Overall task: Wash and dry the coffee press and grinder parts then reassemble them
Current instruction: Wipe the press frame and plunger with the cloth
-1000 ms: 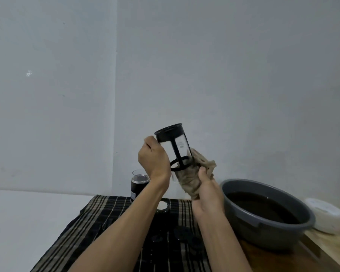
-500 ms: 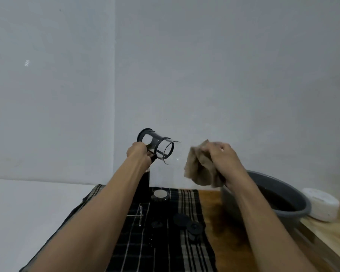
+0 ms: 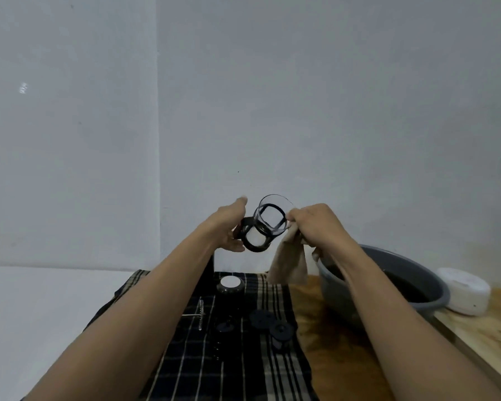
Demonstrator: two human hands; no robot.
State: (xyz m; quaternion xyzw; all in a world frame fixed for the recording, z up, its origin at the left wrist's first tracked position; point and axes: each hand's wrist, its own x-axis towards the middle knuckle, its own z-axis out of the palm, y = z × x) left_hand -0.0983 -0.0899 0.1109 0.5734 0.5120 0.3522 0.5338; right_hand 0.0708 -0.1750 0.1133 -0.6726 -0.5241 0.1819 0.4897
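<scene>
I see the wooden desk carrying a plaid cloth at 6 o'clock, a grey basin at 3 o'clock, with a white round container just beyond.

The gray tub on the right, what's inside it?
Dark water fills the gray tub. The right arm crosses over its near left side and the hanging tan cloth sits just beside it, so that part is hidden. Nothing shows in the water; the murk could hide things.
</scene>
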